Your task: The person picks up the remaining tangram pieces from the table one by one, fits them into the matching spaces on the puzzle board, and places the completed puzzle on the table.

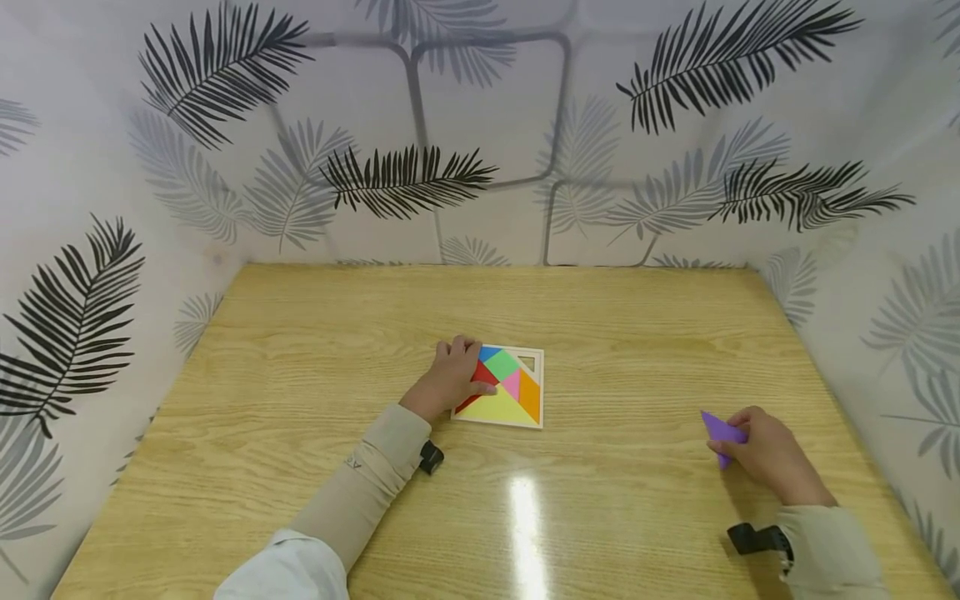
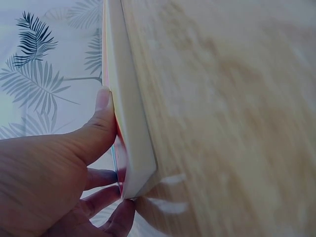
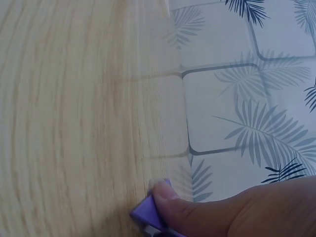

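Note:
A square tangram board (image 1: 542, 400) lies on the table, with blue, green, red, pink, orange and yellow pieces in it. At its top right corner is a bare triangular recess (image 1: 529, 362). The left hand (image 1: 450, 379) holds the board at its left side, thumb across the coloured face and fingers bent at the far left corner. From the left wrist, the board's pale edge (image 2: 133, 118) shows beside the thumb. Off to the right, the right hand (image 1: 765, 450) pinches a purple triangle piece (image 1: 722, 432) between thumb and fingers; in the right wrist view its fingers are mostly hidden.
The wood-grain table (image 1: 360, 317) reaches to a leaf-patterned curtain (image 1: 510, 125) at the back and both sides. Black straps or camera mounts sit at the left wrist (image 1: 431, 457) and right wrist (image 1: 757, 539). A bright light reflection lies on the table's front middle.

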Tool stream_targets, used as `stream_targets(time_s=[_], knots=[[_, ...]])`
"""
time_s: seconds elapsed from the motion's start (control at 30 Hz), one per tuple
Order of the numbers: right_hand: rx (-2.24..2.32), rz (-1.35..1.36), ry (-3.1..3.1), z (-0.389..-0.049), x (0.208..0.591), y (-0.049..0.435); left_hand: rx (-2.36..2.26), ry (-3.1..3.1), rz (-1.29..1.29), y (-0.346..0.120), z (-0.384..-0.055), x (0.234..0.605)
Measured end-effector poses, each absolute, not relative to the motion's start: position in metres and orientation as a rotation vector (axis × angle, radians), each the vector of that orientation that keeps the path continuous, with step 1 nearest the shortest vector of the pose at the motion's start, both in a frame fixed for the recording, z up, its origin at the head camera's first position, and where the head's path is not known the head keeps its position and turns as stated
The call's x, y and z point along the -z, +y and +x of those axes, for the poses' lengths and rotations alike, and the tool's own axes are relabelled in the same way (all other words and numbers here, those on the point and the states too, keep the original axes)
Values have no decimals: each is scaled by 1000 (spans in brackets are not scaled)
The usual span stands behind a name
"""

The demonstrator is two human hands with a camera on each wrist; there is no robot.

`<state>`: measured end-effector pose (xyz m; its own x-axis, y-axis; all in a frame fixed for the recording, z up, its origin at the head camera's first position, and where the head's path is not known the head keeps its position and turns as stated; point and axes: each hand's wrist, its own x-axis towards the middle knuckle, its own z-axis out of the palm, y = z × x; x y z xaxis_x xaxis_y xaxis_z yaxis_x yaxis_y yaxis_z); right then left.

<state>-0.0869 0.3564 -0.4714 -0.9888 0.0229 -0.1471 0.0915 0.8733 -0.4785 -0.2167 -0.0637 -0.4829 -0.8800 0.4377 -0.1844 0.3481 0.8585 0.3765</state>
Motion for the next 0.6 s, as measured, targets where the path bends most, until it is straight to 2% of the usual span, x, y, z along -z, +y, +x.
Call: stream_targets(time_s=[0.6], knots=[[1022, -99, 2909, -111, 453, 311, -474, 2751, 580, -63, -217, 482]])
